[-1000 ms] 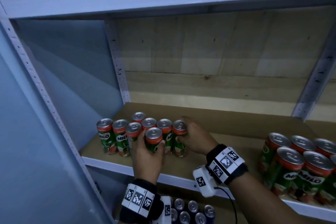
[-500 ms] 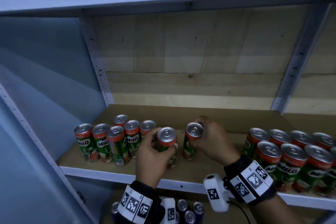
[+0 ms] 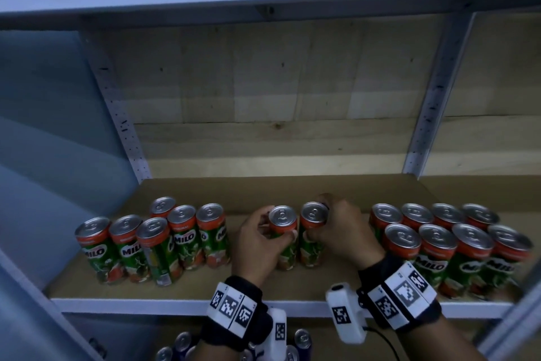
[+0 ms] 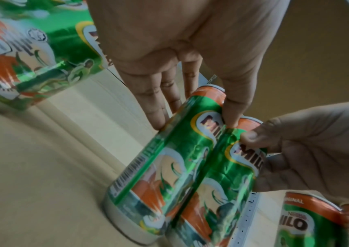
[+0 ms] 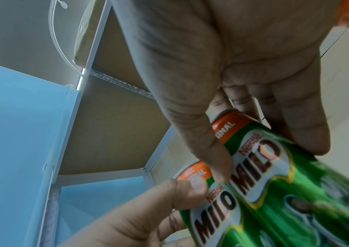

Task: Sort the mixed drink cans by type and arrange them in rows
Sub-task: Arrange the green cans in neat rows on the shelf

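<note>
Two green and orange Milo cans stand upright and touching at the middle of the wooden shelf [image 3: 292, 287]. My left hand [image 3: 276, 226] grips the left can [image 3: 282, 215], with thumb at the front and fingers behind. My right hand [image 3: 317, 220] grips the right can [image 3: 313, 212] the same way. The left wrist view shows the left can [image 4: 163, 158] and the right can [image 4: 228, 175] pressed side by side. In the right wrist view the right can [image 5: 285, 158] sits under my fingers, beside the left can [image 5: 201, 192].
A cluster of several Milo cans [image 3: 152, 240] stands at the shelf's left end. Two rows of several Milo cans [image 3: 439, 240] fill the right end. Dark cans [image 3: 183, 341] sit on the shelf below. White uprights [image 3: 430, 114] frame the bay.
Both hands have carried their two cans to the right, away from the left cluster. The cans now stand together in the gap between the two groups.
</note>
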